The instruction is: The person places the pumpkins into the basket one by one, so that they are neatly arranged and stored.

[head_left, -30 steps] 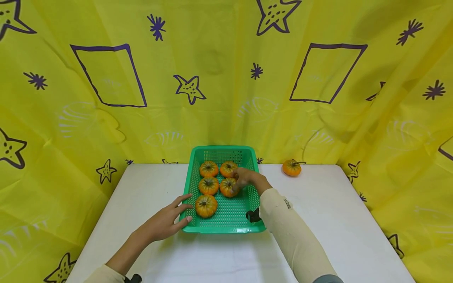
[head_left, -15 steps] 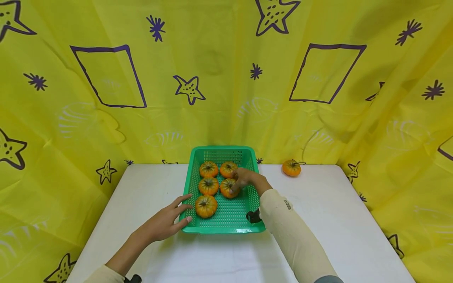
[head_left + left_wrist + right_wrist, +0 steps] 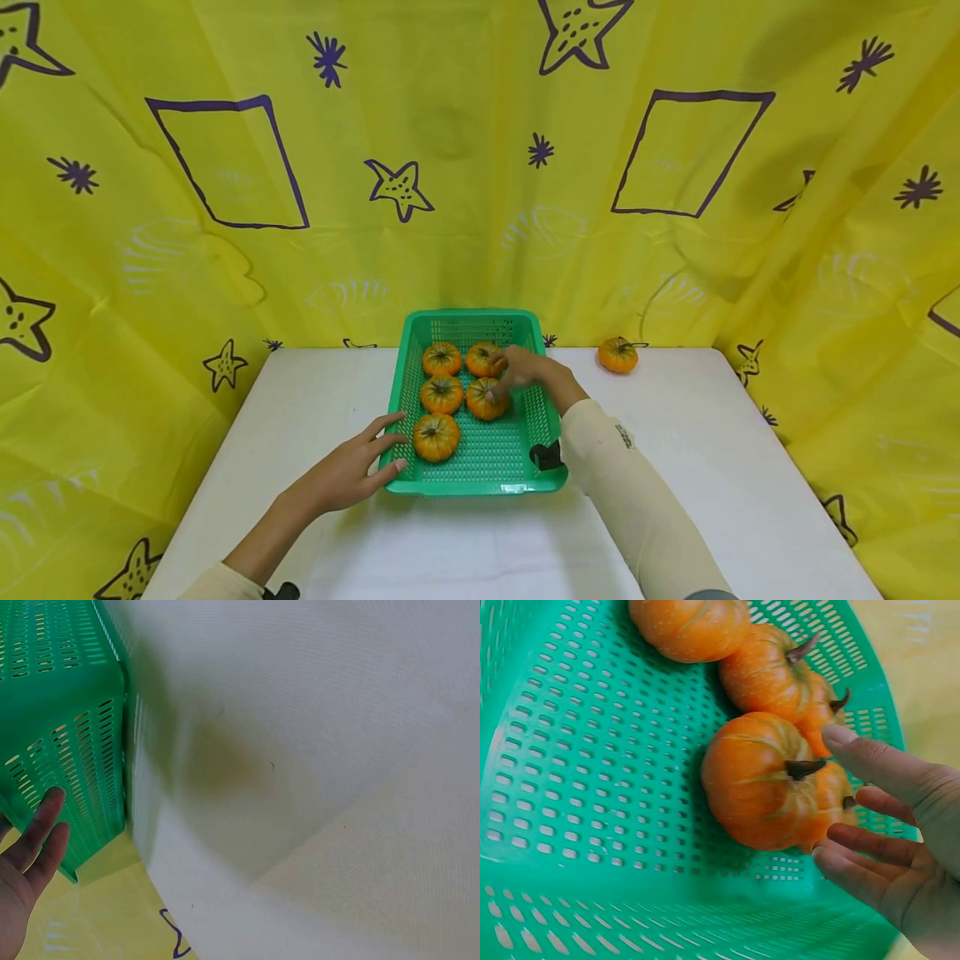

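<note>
A green plastic basket (image 3: 491, 477) with slotted walls holds several small orange pumpkins, set in two columns. My right hand (image 3: 521, 369) is over the basket's right side, just above the nearer pumpkin (image 3: 486, 400) of the right column. In the right wrist view, thumb and fingers (image 3: 859, 874) are spread beside that pumpkin's dark stem, with nothing between them. My left hand (image 3: 352, 467) is at the basket's left side, its fingers extended at the rim. The left wrist view shows those fingers (image 3: 46, 847) against the slotted outer wall.
One more pumpkin (image 3: 618, 356) lies on the white table (image 3: 697, 467), at the back right beyond the basket. A yellow curtain (image 3: 465, 250) with purple drawings hangs behind the table and along both sides.
My right hand has come slightly up and right, away from the nearer right-column pumpkin, and its sleeve has shifted right. The left hand and the basket stay in place.
</note>
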Demonstrator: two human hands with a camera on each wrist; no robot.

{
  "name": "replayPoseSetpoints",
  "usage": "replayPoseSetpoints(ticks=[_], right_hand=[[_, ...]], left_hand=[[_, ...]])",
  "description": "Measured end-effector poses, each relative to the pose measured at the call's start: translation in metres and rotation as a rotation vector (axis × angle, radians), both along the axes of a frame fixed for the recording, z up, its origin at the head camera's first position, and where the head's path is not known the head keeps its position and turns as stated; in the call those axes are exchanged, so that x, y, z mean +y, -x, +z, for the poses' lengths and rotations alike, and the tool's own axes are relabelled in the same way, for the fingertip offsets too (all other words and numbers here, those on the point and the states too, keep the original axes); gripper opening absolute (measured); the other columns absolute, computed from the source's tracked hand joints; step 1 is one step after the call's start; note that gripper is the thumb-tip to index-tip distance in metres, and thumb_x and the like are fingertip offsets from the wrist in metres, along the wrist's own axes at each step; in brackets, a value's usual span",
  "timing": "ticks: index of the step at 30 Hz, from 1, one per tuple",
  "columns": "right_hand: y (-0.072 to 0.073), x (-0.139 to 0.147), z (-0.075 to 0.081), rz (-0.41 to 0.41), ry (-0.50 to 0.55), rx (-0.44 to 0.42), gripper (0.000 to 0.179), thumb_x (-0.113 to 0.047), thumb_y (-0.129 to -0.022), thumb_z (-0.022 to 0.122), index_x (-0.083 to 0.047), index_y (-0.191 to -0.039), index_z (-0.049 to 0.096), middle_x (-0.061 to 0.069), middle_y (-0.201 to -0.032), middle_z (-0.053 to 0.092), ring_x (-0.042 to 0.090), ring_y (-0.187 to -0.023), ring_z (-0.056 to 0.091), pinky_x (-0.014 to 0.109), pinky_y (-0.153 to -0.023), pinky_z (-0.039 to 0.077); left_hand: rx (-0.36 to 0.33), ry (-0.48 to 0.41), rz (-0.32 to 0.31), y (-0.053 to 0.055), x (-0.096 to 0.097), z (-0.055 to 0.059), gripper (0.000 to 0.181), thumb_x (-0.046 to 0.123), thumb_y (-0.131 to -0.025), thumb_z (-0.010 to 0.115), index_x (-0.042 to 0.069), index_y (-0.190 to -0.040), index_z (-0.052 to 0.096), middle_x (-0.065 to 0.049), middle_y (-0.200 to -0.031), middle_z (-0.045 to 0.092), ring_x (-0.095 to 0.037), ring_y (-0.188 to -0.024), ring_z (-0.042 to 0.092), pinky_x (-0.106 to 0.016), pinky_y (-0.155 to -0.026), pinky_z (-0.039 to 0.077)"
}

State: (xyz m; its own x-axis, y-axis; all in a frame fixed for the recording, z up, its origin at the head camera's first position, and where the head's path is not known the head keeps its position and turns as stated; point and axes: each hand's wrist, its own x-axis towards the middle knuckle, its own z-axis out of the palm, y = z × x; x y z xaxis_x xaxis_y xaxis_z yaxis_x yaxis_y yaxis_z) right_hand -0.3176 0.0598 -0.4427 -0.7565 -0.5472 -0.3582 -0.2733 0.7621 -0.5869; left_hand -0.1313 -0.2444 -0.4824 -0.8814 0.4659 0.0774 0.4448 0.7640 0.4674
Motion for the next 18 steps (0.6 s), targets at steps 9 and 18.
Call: replayPoseSetpoints(ticks=[9,18], right_hand=[[0.001,0.016,0.020,0.005,0.184,0.026,0.072,-0.029,-0.089,0.078,-0.002,-0.147,0.046,0.025,-0.147,0.048,0.043,-0.133,0.049,0.051,-0.104,0.048],[-0.001,0.050,0.033,-0.065,0.382,0.108,0.061,-0.024,-0.092,0.075,-0.004,-0.143,0.049,0.024,-0.144,0.050,0.044,-0.127,0.055,0.050,-0.099,0.052]], left_hand=[[-0.013,0.006,0.006,0.000,0.000,0.001,0.047,0.046,-0.105,0.049,0.011,-0.135,0.060,-0.008,-0.161,0.032,-0.034,-0.126,0.059,-0.054,-0.097,0.052],[-0.008,0.011,0.006,0.001,0.001,0.000,0.047,0.046,-0.105,0.049,0.011,-0.135,0.061,-0.008,-0.161,0.033,-0.034,-0.128,0.059,-0.054,-0.097,0.052]])
